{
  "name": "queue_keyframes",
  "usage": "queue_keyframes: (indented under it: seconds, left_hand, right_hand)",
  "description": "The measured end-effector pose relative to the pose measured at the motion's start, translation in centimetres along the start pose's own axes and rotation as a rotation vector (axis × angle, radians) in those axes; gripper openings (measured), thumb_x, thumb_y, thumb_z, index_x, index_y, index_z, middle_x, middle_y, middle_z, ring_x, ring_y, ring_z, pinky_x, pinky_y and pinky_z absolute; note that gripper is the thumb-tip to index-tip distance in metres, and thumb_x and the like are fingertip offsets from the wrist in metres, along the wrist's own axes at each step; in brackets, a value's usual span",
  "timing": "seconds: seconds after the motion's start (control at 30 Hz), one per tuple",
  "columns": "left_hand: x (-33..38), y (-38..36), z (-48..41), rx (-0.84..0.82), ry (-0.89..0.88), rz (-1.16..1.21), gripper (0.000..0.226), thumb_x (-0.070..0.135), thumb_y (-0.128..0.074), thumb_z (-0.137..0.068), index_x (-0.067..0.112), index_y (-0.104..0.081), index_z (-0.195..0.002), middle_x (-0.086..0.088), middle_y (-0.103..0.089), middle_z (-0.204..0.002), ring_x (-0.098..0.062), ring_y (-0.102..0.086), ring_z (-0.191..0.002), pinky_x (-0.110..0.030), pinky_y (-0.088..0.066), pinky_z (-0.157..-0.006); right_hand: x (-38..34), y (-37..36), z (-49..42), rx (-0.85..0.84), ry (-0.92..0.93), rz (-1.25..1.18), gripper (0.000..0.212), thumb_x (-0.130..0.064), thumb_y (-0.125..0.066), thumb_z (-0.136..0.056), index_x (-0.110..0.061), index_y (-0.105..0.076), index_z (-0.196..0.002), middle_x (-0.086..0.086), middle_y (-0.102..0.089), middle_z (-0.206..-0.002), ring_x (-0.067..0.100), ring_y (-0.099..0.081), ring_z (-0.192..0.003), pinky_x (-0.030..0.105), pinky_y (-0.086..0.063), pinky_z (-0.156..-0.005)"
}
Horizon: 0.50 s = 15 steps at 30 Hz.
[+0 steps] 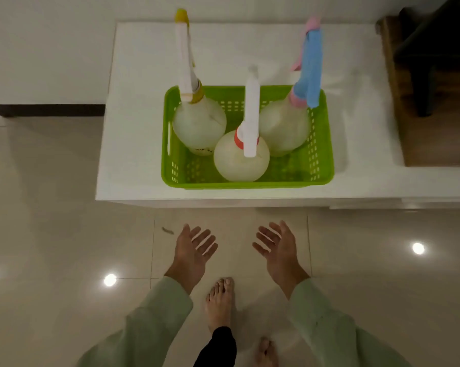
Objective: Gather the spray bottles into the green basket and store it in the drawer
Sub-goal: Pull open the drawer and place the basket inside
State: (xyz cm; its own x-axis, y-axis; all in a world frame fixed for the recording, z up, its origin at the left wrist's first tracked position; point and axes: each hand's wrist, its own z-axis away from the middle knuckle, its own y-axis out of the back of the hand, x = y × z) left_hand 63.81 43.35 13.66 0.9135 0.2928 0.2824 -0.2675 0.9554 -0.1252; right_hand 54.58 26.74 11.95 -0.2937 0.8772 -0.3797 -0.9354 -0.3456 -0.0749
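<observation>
A green perforated basket point(321, 154) rests on top of a white cabinet point(133, 144). Three translucent spray bottles stand upright inside it: one with a yellow-and-white head point(199, 125) at the back left, one with a blue-and-pink head point(283, 128) at the back right, and one with a white head and red collar point(239, 162) at the front middle. My left hand point(191, 250) and my right hand point(279, 247) hover below the cabinet's front edge, palms facing each other, fingers spread, holding nothing. No drawer shows from this angle.
Glossy beige floor tiles point(64, 234) spread around me, and my bare feet point(219, 300) stand on them. A dark wooden piece of furniture point(430, 75) adjoins the cabinet at the right. A white wall with a dark baseboard point(48, 109) runs at the left.
</observation>
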Motion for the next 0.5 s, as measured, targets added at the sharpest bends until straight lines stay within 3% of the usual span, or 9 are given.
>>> queue_keyframes:
  seconds: [0.1,0.23,0.37,0.5]
  left_hand:
    - [-0.4,-0.9,-7.0,0.007,0.025,0.119,0.058,0.046,-0.033,-0.102,0.009,-0.034,-0.147,-0.017,-0.044,-0.148,-0.040,-0.045,-0.133,-0.053,-0.036,-0.111]
    - [-0.2,-2.5,-14.5,-0.042,0.091,0.306,0.064,0.051,-0.023,-0.099,0.017,-0.022,-0.153,-0.015,-0.033,-0.156,-0.042,-0.036,-0.140,-0.057,-0.026,-0.115]
    - [0.2,-3.6,-16.5,-0.102,0.064,0.442,0.064,0.057,-0.030,-0.093,0.014,-0.043,-0.139,-0.018,-0.052,-0.138,-0.040,-0.050,-0.125,-0.062,-0.033,-0.109]
    - [-0.6,-3.4,-16.7,-0.114,0.052,0.474,0.063,0.058,-0.035,-0.091,0.011,-0.049,-0.130,-0.019,-0.056,-0.130,-0.040,-0.054,-0.117,-0.064,-0.039,-0.103]
  right_hand:
    - [0.9,-1.3,-6.9,-0.033,-0.060,-0.225,0.043,-0.046,-0.036,-0.104,-0.011,-0.050,-0.126,0.020,-0.055,-0.131,0.036,-0.055,-0.116,0.056,-0.042,-0.107]
    - [0.6,-2.9,-14.4,-0.139,-0.115,-0.507,0.069,-0.063,-0.034,-0.098,-0.012,-0.043,-0.143,0.021,-0.049,-0.143,0.043,-0.047,-0.134,0.062,-0.033,-0.113]
    - [0.8,-2.9,-16.6,-0.182,-0.127,-0.582,0.077,-0.073,-0.036,-0.090,-0.014,-0.050,-0.137,0.019,-0.055,-0.136,0.041,-0.051,-0.128,0.065,-0.038,-0.106]
    - [1.6,-1.6,-16.8,-0.241,-0.101,-0.593,0.076,-0.074,-0.035,-0.092,-0.012,-0.054,-0.132,0.020,-0.060,-0.130,0.040,-0.055,-0.124,0.067,-0.041,-0.100]
